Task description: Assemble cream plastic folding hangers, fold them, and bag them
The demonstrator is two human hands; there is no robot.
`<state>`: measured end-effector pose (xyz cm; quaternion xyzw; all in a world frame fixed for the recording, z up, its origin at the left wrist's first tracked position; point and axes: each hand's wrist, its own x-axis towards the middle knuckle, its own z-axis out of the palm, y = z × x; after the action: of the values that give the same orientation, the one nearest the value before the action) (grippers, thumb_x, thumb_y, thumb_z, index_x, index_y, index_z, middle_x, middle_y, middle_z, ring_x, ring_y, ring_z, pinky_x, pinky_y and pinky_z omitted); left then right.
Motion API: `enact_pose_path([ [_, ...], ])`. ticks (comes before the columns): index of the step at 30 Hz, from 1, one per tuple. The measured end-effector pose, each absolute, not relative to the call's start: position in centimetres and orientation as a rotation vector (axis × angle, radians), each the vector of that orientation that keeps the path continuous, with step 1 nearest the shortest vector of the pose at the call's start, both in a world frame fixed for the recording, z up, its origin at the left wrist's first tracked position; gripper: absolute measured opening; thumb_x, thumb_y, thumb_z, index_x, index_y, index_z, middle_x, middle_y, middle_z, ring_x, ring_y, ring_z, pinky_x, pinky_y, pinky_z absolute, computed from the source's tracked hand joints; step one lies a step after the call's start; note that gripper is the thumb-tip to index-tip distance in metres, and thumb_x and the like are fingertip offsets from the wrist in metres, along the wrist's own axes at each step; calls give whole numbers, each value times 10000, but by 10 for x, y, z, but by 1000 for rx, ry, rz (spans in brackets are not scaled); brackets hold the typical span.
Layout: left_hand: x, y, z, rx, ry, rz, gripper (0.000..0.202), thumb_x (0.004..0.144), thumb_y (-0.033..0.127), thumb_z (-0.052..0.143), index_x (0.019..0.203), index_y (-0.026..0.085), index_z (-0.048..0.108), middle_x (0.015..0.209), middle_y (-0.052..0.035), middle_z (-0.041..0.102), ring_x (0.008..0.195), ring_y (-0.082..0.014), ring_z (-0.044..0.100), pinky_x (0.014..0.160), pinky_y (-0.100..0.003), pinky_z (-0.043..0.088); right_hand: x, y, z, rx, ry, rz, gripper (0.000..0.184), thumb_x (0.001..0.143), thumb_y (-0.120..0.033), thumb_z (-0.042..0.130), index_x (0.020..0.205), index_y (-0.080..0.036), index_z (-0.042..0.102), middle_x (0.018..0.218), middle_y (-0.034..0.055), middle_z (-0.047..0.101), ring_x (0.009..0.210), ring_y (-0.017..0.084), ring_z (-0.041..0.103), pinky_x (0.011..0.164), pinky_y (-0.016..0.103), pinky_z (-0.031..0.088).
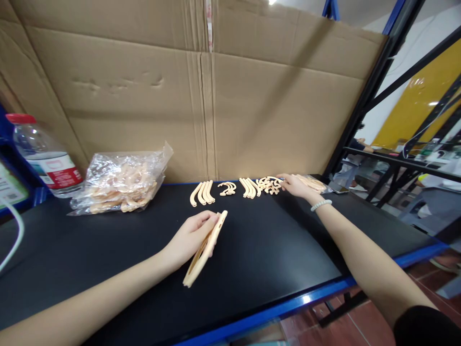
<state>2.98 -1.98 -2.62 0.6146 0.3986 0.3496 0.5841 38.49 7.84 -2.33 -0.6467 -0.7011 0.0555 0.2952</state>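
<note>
My left hand [190, 238] is closed around a long, curved beige piece [207, 254] with slots along its edge, held tilted above the black tabletop. Farther back on the right, my right hand [297, 186], with a bead bracelet at the wrist, has its fingertips together at the end of a curved beige piece [274, 178]. That one lies at the edge of a pile of small beige parts [270, 186]. Left of the pile are a row of curved strips [249, 188], a few small hooked parts [227, 188] and another row of curved strips [202, 193].
A clear plastic bag of beige parts [124, 180] sits at the back left, beside a red-capped bottle [54, 163]. Behind my right hand lies another bag of parts [311, 182] near a phone [339, 188]. Cardboard [273, 105] walls the back; a blue edge [288, 310] runs along the front.
</note>
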Motion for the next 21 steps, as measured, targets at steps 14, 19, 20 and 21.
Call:
enact_pose_path([
  [14,29,-25,-19,925,984,1127,141,971,175,476,834,143,485,733,-67,707,561,-101,658,619,-213,563,265,10,-8,-1016,-1927,-5,202,956,-246,467,1067,-212,632,992,71,656,904,215,603,833,365,481],
  [19,30,-25,-21,931,891,1229,120,980,159,462,861,152,483,776,-42,705,627,-107,673,666,-236,578,215,-44,0,-518,-2354,-23,208,956,-233,519,1151,-189,580,1071,96,626,994,237,545,904,415,443],
  [20,30,-25,-21,939,879,1236,120,980,171,469,861,156,481,787,-37,706,636,-109,674,659,-237,578,213,-46,-2,-504,-2406,-14,210,947,-256,546,1137,-175,581,1090,106,619,1003,244,539,905,419,442],
  [21,30,-26,-22,950,871,1240,123,978,186,479,858,160,479,800,-32,707,642,-112,674,647,-236,577,213,-47,-6,-523,-2451,0,223,932,-288,577,1114,-159,585,1110,119,613,1010,254,534,902,420,444],
])
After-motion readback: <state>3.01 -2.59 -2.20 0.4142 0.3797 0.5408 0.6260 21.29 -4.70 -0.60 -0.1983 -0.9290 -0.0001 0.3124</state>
